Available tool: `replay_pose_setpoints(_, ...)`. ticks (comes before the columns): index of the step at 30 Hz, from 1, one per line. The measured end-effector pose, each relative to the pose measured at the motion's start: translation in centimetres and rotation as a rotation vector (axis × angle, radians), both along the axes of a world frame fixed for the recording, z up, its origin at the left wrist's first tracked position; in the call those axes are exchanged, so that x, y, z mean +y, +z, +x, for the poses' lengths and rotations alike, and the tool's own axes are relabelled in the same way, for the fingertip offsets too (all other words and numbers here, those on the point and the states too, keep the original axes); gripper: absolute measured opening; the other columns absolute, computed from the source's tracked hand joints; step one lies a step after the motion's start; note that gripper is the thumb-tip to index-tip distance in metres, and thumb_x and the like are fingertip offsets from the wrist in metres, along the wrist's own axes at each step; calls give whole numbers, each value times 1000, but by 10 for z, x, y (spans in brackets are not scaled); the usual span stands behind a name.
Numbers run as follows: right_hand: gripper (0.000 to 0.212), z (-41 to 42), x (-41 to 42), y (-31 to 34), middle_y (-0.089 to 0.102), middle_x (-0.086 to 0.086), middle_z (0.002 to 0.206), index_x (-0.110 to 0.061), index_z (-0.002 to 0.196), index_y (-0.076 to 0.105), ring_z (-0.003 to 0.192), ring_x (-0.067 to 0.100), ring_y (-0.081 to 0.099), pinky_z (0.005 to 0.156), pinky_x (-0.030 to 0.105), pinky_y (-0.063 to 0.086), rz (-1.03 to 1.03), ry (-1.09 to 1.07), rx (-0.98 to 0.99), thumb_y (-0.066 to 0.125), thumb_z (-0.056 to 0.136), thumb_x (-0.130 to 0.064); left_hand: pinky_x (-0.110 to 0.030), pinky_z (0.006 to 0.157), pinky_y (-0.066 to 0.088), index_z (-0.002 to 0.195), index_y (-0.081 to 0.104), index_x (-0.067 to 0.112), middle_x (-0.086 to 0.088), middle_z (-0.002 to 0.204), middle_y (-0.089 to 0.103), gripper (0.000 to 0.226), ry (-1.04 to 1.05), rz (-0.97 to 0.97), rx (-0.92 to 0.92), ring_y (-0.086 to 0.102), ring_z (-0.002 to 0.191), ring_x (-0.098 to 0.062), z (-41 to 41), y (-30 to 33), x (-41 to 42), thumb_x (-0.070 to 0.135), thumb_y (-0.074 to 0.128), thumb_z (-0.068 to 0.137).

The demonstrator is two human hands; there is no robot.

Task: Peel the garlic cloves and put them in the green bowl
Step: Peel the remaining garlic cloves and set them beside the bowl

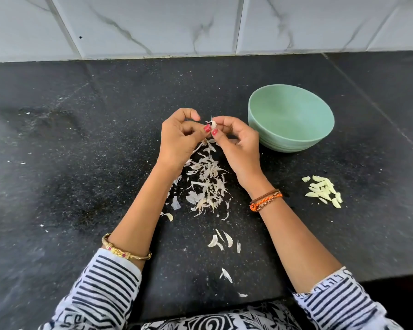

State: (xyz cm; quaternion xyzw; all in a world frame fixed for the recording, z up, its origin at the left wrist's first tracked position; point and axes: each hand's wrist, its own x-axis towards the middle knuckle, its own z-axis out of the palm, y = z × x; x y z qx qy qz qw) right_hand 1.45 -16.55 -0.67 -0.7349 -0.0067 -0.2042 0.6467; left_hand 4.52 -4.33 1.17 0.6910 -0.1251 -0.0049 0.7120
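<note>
A garlic clove (213, 124) is pinched between the thumbs and curled fingers of both hands, the right hand (239, 144) lying nearer the green bowl (296, 139), just beside its rim.

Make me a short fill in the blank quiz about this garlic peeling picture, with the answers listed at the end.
1. The garlic clove is pinched between the fingers of ____ hands.
2. The peeled cloves lie in a pile on the counter, to the ____ of the right hand.
3. The loose skins lie on the counter between the two ____.
4. The green bowl stands upright, and the part of its inside in view looks ____.

Answers: both; right; forearms; empty
</note>
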Motion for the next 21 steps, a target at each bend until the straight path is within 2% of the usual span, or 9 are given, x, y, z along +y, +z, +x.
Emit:
replay_pose_setpoints(3,22,0,0,0,65,-4,87,-20,90,64,85,7,60,76,36,53,50,7,0,60,83,1,-18,69,49,79,54,16,9,55,64,21,-15,89,-28,58,58,-5,1,-1,0,-3,64,81)
replay_pose_setpoints(6,19,1,0,-1,62,-13,83,-18,89,64,76,4,55,63,18,45,-50,-39,-42,56,85,-2,-19,69,49,78,65,19,5,68,66,14,-20,190,-52,59,65,-7,3,-2,1,6,64,84)
replay_pose_setpoints(7,17,1,0,-3,59,-17,82,-19,89,63,74,4,52,62,17,41,-132,-73,-68,55,85,-5,-23,70,50,78,67,21,1,72,67,14,-2,223,-81,59,69,-10,3,-3,3,8,64,85)
replay_pose_setpoints(9,14,1,0,-7,56,-22,84,-17,91,64,78,9,51,67,25,43,-294,-134,-125,53,85,-10,-33,72,51,80,69,21,-5,78,70,14,26,247,-110,61,73,-17,5,-5,4,9,63,85)
replay_pose_setpoints(12,15,1,1,-10,62,-14,88,-11,96,66,85,16,56,73,34,49,-405,-161,-183,54,88,-8,-27,67,49,84,71,16,-4,78,71,10,27,305,-135,61,69,-13,5,-5,4,10,64,85)
replay_pose_setpoints(14,16,1,1,-10,67,-2,89,-8,100,65,81,10,60,72,28,52,-392,-182,-197,55,88,-5,-19,67,48,85,71,14,0,78,70,9,22,290,-110,61,69,-5,5,-5,3,9,64,85)
replay_pose_setpoints(16,18,2,-2,-10,69,2,86,-5,102,63,77,5,61,70,18,51,-348,-217,-175,58,86,-2,-21,71,50,84,71,14,-1,80,71,10,24,244,-67,62,73,-8,5,-4,2,8,64,84)
replay_pose_setpoints(19,13,3,-4,-11,69,2,84,-5,93,67,74,5,62,68,17,51,-373,-247,-191,61,83,0,-29,75,51,83,71,15,-3,81,71,10,41,212,-42,63,77,-17,6,-4,0,7,64,84)
replay_pose_setpoints(21,12,3,-2,-12,70,5,84,-5,91,69,74,9,63,67,19,50,-435,-246,-237,61,82,0,-26,75,52,80,71,18,6,75,71,14,49,200,-60,64,76,-12,5,-3,-2,6,63,84)
